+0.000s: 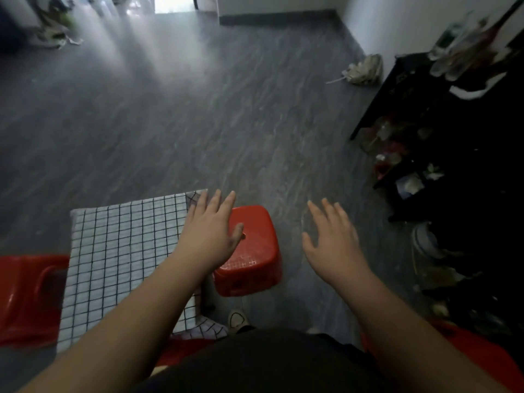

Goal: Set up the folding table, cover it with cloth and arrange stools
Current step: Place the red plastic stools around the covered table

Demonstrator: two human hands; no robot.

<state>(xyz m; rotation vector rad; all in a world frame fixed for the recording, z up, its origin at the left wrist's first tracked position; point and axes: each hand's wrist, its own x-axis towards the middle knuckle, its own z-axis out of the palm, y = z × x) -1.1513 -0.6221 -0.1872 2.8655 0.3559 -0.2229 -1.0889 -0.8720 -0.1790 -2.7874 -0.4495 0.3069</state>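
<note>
A small table stands low on the left, covered with a white cloth with a black grid (pixel 122 251). A red plastic stool (pixel 255 256) stands on the floor at the table's right side. Another red stool (pixel 25 293) stands at the table's left side. Red plastic (pixel 482 355) also shows at the bottom right, and more just under my body. My left hand (pixel 209 231) hovers with fingers spread over the cloth's right edge and the stool. My right hand (pixel 334 245) is spread over bare floor to the right. Neither hand holds anything.
A black shelf unit (pixel 425 114) crowded with bottles and jars lines the right wall. A crumpled pale bag (pixel 363 70) lies by the wall. Clutter (pixel 54 26) sits at the far left. Grey floor (pixel 198 109) stretches ahead. My foot (pixel 236 320) shows below the stool.
</note>
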